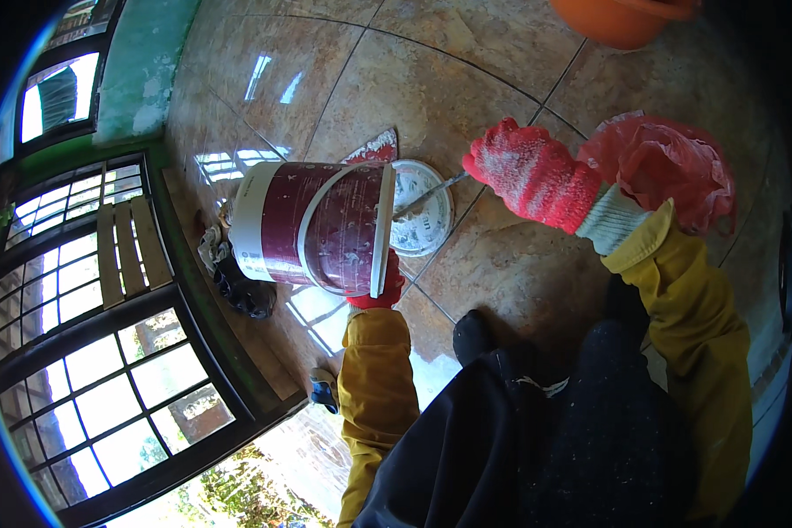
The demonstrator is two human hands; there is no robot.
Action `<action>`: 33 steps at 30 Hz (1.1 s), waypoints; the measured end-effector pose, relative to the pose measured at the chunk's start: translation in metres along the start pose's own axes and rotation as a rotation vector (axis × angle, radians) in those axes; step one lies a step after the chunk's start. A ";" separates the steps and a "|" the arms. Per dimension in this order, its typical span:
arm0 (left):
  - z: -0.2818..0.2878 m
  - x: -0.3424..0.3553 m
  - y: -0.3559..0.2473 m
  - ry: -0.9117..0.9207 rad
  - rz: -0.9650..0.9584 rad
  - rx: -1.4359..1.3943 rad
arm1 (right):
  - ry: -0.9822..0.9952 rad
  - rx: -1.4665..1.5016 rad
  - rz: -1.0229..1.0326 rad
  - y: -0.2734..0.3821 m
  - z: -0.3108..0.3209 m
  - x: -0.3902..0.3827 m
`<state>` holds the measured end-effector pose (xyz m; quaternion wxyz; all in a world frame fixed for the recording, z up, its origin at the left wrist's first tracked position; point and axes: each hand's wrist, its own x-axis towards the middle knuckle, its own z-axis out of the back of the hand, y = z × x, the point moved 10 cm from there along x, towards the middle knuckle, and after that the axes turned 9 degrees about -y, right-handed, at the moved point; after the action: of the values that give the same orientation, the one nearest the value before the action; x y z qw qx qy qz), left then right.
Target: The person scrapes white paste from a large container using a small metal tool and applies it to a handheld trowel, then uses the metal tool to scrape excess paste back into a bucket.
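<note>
Red-gloved, the left hand [384, 292] is mostly hidden behind the plastic paint bucket [282, 220], so I cannot tell how its fingers are closed. The inside of the bucket is also not visible, and it hides the far end of the thin grey shaft [444, 186]. The bucket is white with a maroon band, smeared pale, and is tilted on its side, mouth toward the right hand [534, 172]. It lies above the left wrist; the right fingers are clenched around the shaft, apart from the rim.

Left hand [391, 285] mostly hidden behind the bucket [277, 220], its exact grip rather unclear.
</note>
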<state>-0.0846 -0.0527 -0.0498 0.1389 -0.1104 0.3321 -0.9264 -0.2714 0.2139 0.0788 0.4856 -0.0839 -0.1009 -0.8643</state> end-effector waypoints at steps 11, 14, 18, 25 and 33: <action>-0.020 -0.008 0.011 -0.034 0.404 -0.688 | -0.170 0.082 0.012 -0.005 0.018 -0.010; -0.011 -0.005 0.028 0.004 0.227 0.236 | -0.333 0.088 0.012 0.003 0.033 0.003; -0.014 -0.003 0.016 0.084 0.064 0.822 | -0.296 -0.073 -0.005 0.016 0.018 0.026; -0.021 -0.001 -0.093 -0.141 -0.616 1.731 | -0.369 0.086 0.115 0.020 0.036 0.031; -0.027 -0.005 -0.127 -0.520 -0.836 2.293 | -0.471 0.287 0.110 0.048 0.036 0.037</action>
<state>-0.1118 0.0590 0.0112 -0.0884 -0.2024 -0.7644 -0.6058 -0.2473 0.1686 0.1272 0.5020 -0.2182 -0.3278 -0.7701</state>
